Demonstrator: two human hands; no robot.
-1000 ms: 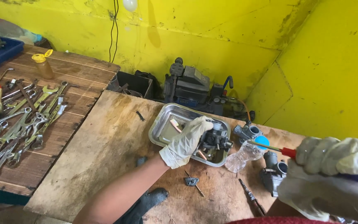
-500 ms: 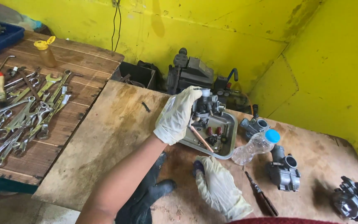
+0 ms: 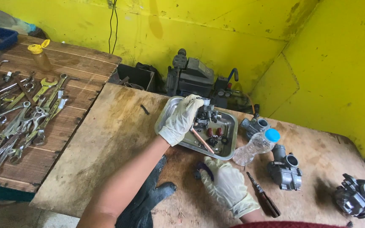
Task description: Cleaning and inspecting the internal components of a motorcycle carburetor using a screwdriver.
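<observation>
Hands gloved: L hand (image 3: pixel 181 120) gripping carburetor (image 3: pixel 204 115) over tray (image 3: pixel 232 126); R hand (image 3: pixel 224 185) pinching small part (image 3: pixel 200 169) on bench.

My left glove (image 3: pixel 178 122): pale, matt rubbery skin, wrinkled; same on right glove (image 3: pixel 227 185). Carburettor (image 3: pixel 204 114) I held: dull grey cast metal, grimy. Tray (image 3: pixel 231 126): bright smooth metal, smeared inside. Bench (image 3: pixel 106 139): rough bare wood, stained, dusty. Bottle (image 3: pixel 256 145): clear crinkled plastic, glossy blue cap. Spanners (image 3: pixel 26 122): worn metal, faint shine. Dark glove (image 3: pixel 146 200): matt cloth.
</observation>
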